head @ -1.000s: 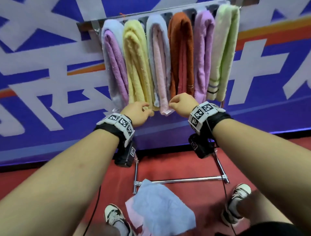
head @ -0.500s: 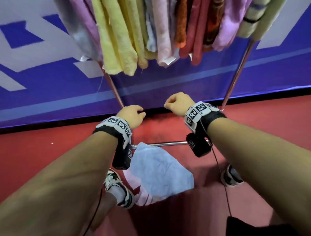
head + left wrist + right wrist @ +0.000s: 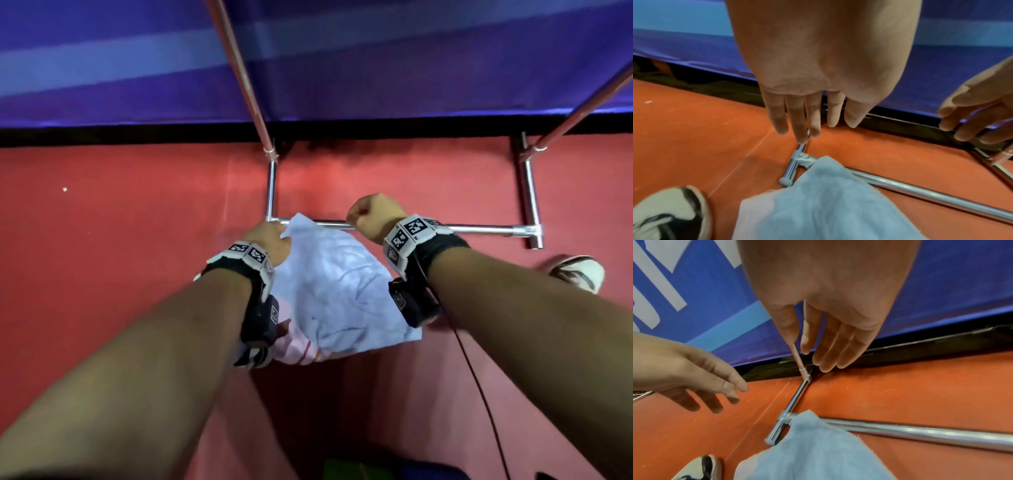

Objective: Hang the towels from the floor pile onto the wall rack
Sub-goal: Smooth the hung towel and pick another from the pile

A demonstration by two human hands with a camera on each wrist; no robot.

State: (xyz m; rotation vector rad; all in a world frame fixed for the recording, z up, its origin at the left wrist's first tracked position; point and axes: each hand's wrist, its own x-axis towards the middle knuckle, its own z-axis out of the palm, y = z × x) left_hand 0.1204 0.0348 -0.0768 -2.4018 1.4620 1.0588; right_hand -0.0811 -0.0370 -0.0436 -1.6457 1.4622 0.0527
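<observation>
Hands [image 3: 269,240] lowered over blue towel [image 3: 337,294], hung towels gone from view

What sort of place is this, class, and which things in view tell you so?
Probably an indoor hall or staged demo area, not a home: a red floor, a printed blue banner along the wall, and a chrome rack standing over a towel.

The red floor [image 3: 137,205] carries a light blue towel [image 3: 339,291] at centre. Its 12 o'clock corner overlaps the rack's chrome base bar [image 3: 479,229]. A pink, perhaps striped, towel [image 3: 294,346] lies beneath.

A crumpled light-blue towel [image 3: 339,294] lies on a pink towel [image 3: 296,346] beside the rack's base bar [image 3: 479,229].
</observation>
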